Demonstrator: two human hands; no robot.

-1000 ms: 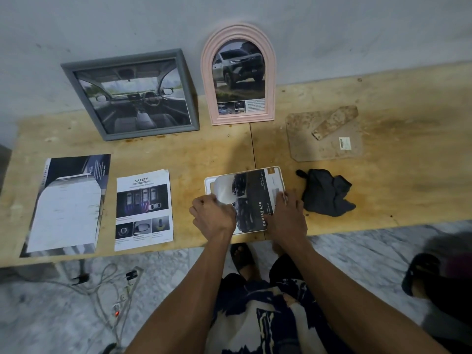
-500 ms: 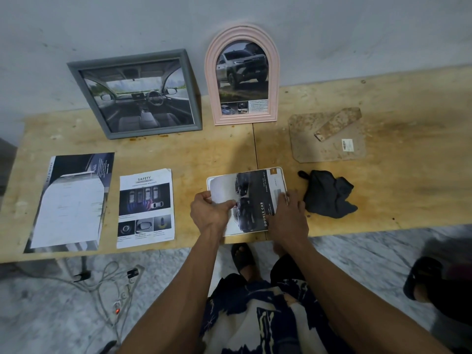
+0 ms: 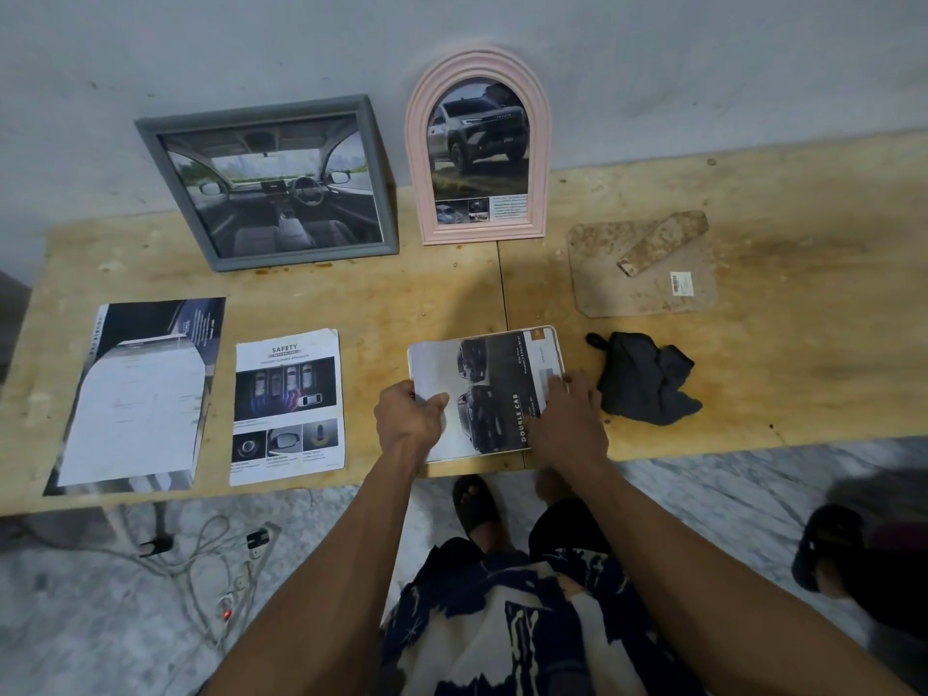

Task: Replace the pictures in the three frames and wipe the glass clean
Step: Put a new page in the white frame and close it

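A white-rimmed frame with a "Double Cab" car picture (image 3: 494,384) lies flat near the table's front edge. My left hand (image 3: 408,418) grips its left edge, thumb on top of the picture. My right hand (image 3: 570,411) rests on its right side with fingers pressing down. A grey square frame (image 3: 271,185) with a car-interior picture and a pink arched frame (image 3: 479,148) with a pickup picture lean against the wall. A dark cloth (image 3: 645,376) lies crumpled just right of my right hand.
Two loose pictures lie at the left: a dark one with a white sheet (image 3: 143,394) and a "Safety" leaflet (image 3: 287,406). A brown backing board with its stand (image 3: 645,266) lies at the back right. Cables (image 3: 216,560) trail on the floor under the wooden table (image 3: 803,344).
My left hand has shifted from a fist over the frame's lower left to gripping its left edge with the thumb on top. The right hand has barely moved.
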